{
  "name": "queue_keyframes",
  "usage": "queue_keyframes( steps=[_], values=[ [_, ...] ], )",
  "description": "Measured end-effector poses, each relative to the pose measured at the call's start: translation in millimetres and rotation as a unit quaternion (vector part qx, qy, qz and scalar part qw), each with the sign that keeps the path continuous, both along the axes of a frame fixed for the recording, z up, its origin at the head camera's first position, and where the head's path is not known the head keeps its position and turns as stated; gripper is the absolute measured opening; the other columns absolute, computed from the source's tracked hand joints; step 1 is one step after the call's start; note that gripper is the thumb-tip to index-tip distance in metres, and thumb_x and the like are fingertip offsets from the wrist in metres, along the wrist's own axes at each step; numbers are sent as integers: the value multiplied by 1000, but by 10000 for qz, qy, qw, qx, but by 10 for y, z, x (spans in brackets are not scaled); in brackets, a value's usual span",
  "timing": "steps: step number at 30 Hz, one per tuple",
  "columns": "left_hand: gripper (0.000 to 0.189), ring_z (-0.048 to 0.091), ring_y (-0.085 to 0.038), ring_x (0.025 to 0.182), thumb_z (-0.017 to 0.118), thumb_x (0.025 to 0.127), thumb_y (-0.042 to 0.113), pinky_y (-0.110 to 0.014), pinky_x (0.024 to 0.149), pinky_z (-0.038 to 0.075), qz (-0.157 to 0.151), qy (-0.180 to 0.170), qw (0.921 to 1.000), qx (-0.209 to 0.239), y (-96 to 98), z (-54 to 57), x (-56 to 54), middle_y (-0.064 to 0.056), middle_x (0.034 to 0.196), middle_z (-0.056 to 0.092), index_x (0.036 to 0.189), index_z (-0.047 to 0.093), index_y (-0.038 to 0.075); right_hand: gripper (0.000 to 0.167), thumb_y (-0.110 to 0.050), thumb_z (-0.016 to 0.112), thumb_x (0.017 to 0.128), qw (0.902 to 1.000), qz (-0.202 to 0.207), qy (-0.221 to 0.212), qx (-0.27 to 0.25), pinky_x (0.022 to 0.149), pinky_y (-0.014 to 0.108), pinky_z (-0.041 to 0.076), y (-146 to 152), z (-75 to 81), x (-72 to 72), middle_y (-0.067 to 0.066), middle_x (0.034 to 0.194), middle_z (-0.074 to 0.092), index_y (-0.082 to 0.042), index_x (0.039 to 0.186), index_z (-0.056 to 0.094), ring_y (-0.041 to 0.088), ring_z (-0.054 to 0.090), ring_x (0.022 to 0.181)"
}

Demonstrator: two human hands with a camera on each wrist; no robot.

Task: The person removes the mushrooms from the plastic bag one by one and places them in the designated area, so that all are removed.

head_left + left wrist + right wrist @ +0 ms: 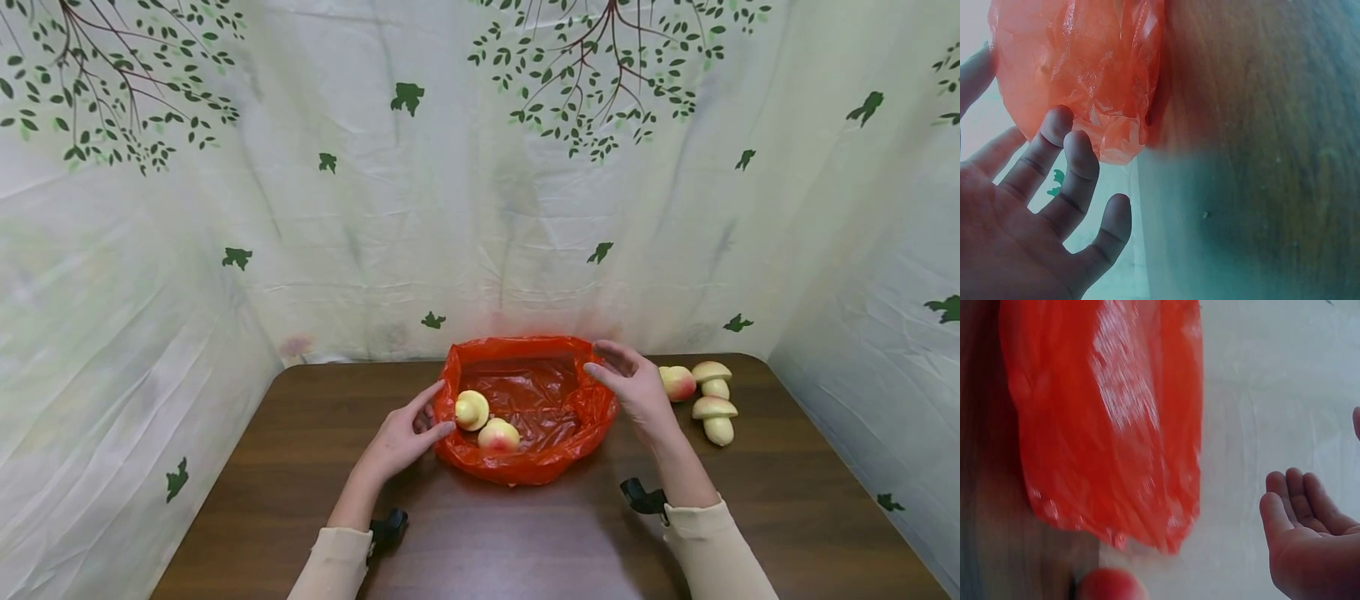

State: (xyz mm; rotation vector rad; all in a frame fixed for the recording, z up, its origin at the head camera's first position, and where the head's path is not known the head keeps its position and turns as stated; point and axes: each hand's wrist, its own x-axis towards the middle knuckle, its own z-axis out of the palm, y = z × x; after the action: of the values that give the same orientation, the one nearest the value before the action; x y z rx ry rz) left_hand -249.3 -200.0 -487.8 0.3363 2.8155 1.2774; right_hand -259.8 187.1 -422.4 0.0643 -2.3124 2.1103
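A red plastic bag (540, 471) stands with its mouth wide on the table in the head view. Inside it, at the left, lie a pale mushroom (471, 408) and a yellow-pink peach (498, 436). My left hand (401, 437) is at the bag's left side, fingers spread and loosely bent; in the left wrist view its fingertips overlap the red plastic. On the opposite side, my right hand (633, 387) is beside the right rim with thumb and fingers apart. The right wrist view has this hand (1310, 544) away from the bag's wall, holding nothing.
Right of the bag, another peach (678, 383) lies near two mushrooms, one (712, 375) behind the other (716, 418). The brown wooden table (300, 450) ends at a pale curtain (360, 275) printed with leaves. Dark wrist cameras sit on both arms.
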Motion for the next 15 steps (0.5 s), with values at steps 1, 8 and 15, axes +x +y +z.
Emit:
queue_keyframes(
  steps=[1,8,15],
  values=[
    [74,59,-17,84,78,96,45,-28,71,50,3,-5,10000,-3,0,-2,1,-3,102,61,160,48,29,63,-25,75,101,10000,45,-12,35,106,14,49,-28,-15,-3,18,161,50,-3,154,51,33,44,155],
    [74,58,-17,83,78,96,44,-28,70,50,31,-41,10000,3,7,-7,-6,-3,103,61,161,47,28,62,-30,78,98,9988,298,38,385,120,43,41,-194,-76,-24,16,158,53,-7,151,55,33,44,155],
    [74,58,-15,83,78,95,47,-27,70,50,19,-2,10000,-36,8,-15,-11,-3,103,61,160,48,28,58,-22,78,98,9979,569,45,307,115,41,46,-389,-164,11,19,156,55,-6,149,57,36,49,152]
  ],
)
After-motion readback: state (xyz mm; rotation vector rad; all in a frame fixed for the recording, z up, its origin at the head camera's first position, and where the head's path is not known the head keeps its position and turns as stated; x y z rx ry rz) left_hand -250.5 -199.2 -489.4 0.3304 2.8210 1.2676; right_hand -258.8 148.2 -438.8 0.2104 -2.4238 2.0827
